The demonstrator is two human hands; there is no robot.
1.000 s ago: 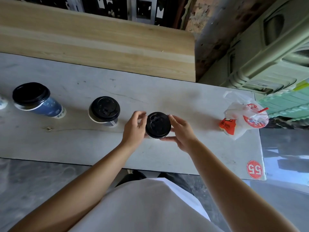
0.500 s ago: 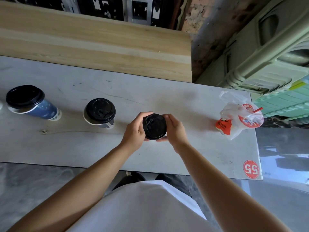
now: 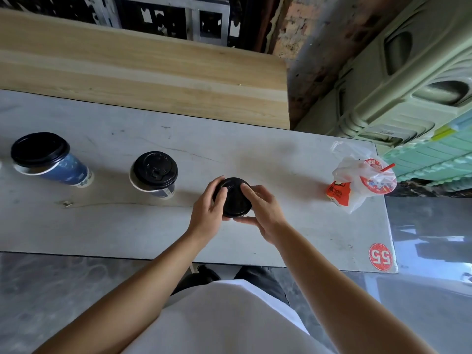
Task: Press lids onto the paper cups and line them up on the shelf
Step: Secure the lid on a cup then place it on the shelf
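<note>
Fingers (image 3: 221, 194) of both our hands curl round the rim of a black lid (image 3: 233, 200). Our left hand (image 3: 208, 208) pinches it from the left and our right hand (image 3: 260, 210) from the right, each with one digit laid across its top. The lid sits directly between and under the fingers. Its cup is hidden below, so we only judge that it stands upright, its long axis running straight down from our grip; the press should follow that line. Both hands are equally near. Beneath the fingers spreads the grey slab (image 3: 281, 162), which we take for the shelf, and beyond them a wooden plank (image 3: 153, 72) lies along its far edge. Well to the left of the fingers stands a lidded blue cup (image 3: 66, 171). Well to the right sits a plastic bag (image 3: 357, 180) with a drink inside. Just left of our left hand, not touching it, stands a second cup (image 3: 155, 172), also lidded. To the right and nearer us is a red sticker (image 3: 380, 256), and far left a small scrap (image 3: 67, 203). We see nothing blocking the downward push, though the second cup looks easiest to knock.
</note>
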